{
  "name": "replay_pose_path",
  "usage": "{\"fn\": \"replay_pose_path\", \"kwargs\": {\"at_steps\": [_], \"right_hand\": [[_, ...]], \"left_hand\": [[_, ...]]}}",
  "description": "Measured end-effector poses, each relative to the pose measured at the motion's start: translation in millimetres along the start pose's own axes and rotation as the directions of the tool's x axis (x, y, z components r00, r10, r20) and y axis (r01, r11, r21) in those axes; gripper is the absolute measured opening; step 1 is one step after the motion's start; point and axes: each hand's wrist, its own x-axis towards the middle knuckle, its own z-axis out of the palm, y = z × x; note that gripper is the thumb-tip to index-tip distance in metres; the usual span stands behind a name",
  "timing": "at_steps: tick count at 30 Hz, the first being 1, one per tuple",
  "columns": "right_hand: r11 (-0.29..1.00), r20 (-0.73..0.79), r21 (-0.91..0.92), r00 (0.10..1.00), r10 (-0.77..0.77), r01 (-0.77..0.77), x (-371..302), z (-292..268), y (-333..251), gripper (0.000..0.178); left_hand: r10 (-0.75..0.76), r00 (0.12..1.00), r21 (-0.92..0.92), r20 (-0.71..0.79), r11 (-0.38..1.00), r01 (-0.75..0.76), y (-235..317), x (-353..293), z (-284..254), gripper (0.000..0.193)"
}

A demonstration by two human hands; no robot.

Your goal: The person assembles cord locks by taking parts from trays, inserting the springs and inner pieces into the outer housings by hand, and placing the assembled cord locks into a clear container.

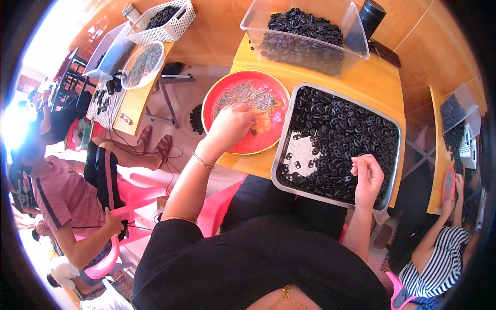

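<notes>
Red plate [208, 103]: stands on the left of my desk [383, 85], flower-patterned inside; its raised rim presumably keeps the small grey pieces [248, 94] from scattering.
Metal tray [283, 133]: lies just beside the plate, on the right, filled with black holed pieces [351, 124]. I judge the pairing deliberate, each hand having its own supply within short reach.
Bare patch [306, 150]: tray floor showing at the left, a few black pieces loose upon it.
Left hand: mine [232, 124], above the plate, fingers bent down toward the grey pieces; I cannot tell whether the tips are parted or close on one.
Right hand: mine [368, 178], raised over the tray's near right part, fingers curled toward the thumb; whether they grip a piece, I cannot tell.
Clear tub [256, 20]: at the desk's far side, heaped with similar black parts, probably set back to free the near space.
</notes>
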Motion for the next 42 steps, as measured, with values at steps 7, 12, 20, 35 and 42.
{"fn": "replay_pose_path", "kwargs": {"at_steps": [7, 12, 20, 35, 42], "right_hand": [[1.0, 0.017, 0.001, 1.0, -0.013, 0.013, 1, 5, -2, 0.009], [1.0, 0.014, -0.005, 1.0, 0.004, -0.004, 1, 6, -1, 0.009], [1.0, 0.052, 0.024, 0.999, 0.009, -0.01, -3, 11, 0, 0.009], [0.789, 0.492, -0.524, 0.87, -0.028, 0.322, 9, 57, 7, 0.01], [0.619, 0.559, -0.679, 0.825, 0.087, 0.395, 10, 77, 14, 0.015]], "left_hand": [[-0.044, 0.999, 0.093, 0.001, 0.995, 0.044, 2, 0, 13, 0.007], [-0.063, 0.998, 0.162, -0.005, 0.985, 0.063, 6, 4, 12, 0.01], [-0.074, 0.991, 0.182, 0.108, 0.982, 0.053, -2, 7, 11, 0.011], [-0.347, 0.928, -0.717, -0.133, 0.68, 0.152, 49, -10, 3, 0.009], [-0.375, 0.919, -0.977, 0.12, 0.121, 0.177, 80, -24, 21, 0.006]]}}
